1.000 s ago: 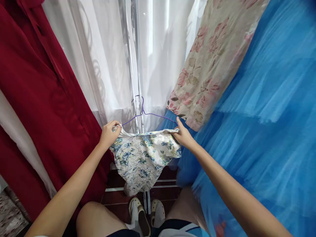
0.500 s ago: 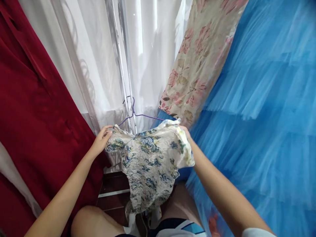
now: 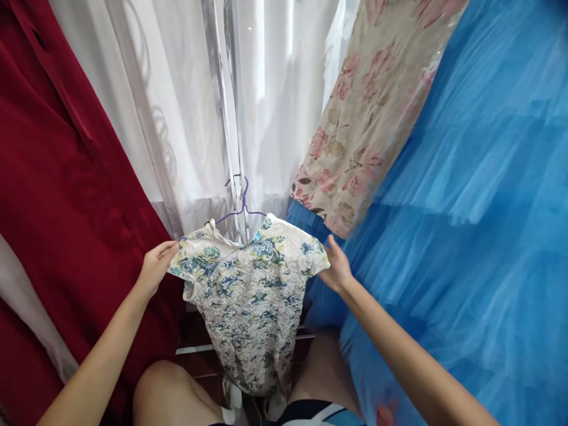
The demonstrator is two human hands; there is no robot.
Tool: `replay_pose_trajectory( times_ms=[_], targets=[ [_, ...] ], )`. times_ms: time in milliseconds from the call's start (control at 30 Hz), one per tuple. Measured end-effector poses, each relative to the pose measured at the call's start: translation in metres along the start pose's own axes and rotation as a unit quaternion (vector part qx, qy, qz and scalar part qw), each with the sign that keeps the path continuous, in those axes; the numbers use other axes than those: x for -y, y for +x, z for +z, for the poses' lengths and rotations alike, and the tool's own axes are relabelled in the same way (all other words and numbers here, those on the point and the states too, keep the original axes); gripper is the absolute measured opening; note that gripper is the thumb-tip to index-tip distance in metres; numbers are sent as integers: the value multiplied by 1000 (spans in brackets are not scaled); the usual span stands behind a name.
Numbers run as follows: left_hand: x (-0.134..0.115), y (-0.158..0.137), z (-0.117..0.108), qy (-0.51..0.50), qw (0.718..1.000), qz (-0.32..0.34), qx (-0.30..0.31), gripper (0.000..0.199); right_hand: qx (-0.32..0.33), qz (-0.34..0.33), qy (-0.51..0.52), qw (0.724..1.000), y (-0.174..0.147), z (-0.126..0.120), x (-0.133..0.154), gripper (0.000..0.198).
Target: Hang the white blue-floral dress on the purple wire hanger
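Observation:
A short-sleeved dress or top (image 3: 252, 302), white with a blue, green and yellow floral print, hangs in front of me on a thin purple hanger (image 3: 245, 198). Its neckline faces up and both cap sleeves are spread wide. My left hand (image 3: 155, 263) pinches the edge of the left-side sleeve between thumb and fingers. Beside the other sleeve is my right hand (image 3: 338, 266), thumb raised away from the fabric. Its fingers are partly hidden behind the sleeve edge, touching it from the back.
Red fabric (image 3: 89, 195) hangs at left, and a white curtain (image 3: 177, 106) behind two metal poles (image 3: 231, 106) stands at the back. To the right are a beige floral garment (image 3: 355, 136) and a layered blue tulle skirt (image 3: 479, 248). My knees (image 3: 164, 390) are below.
The garment has straightened and spread out, its right-side sleeve now unfolded. My left hand has moved left and slightly down with the sleeve; the right hand has come out from behind its sleeve.

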State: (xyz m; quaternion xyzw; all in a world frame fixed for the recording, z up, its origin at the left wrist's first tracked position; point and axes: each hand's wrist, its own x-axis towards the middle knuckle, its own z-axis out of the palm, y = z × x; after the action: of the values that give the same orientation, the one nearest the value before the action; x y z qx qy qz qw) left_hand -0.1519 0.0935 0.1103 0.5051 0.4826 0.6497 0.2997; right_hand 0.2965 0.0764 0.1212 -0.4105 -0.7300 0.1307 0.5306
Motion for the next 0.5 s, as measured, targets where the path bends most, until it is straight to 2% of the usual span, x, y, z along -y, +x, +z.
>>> replay_pose_trajectory(
  times_ms=[33, 67, 133, 167, 233, 300, 367, 433, 467, 500],
  targets=[
    [6, -3, -2, -22, 1000, 0, -22, 51, 6, 45, 105, 993, -2, -5, 3, 54],
    [9, -6, -3, -33, 999, 7, -38, 52, 21, 99, 212, 972, -4, -9, 8, 47],
    [3, -9, -2, -78, 994, 14, -75, 52, 62, 199, 372, 904, -8, -15, 22, 30],
    [-5, -8, 0, -104, 990, 16, -95, 50, 78, 229, 407, 881, -9, -16, 31, 26],
    [-27, -6, 4, -151, 983, 20, -106, 47, 83, 253, 441, 857, -9, -17, 49, 28],
    [-53, -4, 9, -167, 984, 41, -43, 49, 51, 253, 469, 845, -8, -16, 61, 29],
    [-77, -5, 16, -114, 986, 110, 43, 63, 4, 249, 492, 834, -10, -14, 66, 30],
    [-93, -10, 27, 34, 972, 226, 52, 83, -35, 239, 498, 833, -22, -15, 70, 30],
    [-96, -14, 34, 135, 949, 284, 33, 92, -44, 227, 494, 838, -32, -16, 73, 31],
    [-97, -20, 41, 235, 913, 333, 20, 96, -39, 209, 482, 850, -43, -17, 78, 30]
  ],
)
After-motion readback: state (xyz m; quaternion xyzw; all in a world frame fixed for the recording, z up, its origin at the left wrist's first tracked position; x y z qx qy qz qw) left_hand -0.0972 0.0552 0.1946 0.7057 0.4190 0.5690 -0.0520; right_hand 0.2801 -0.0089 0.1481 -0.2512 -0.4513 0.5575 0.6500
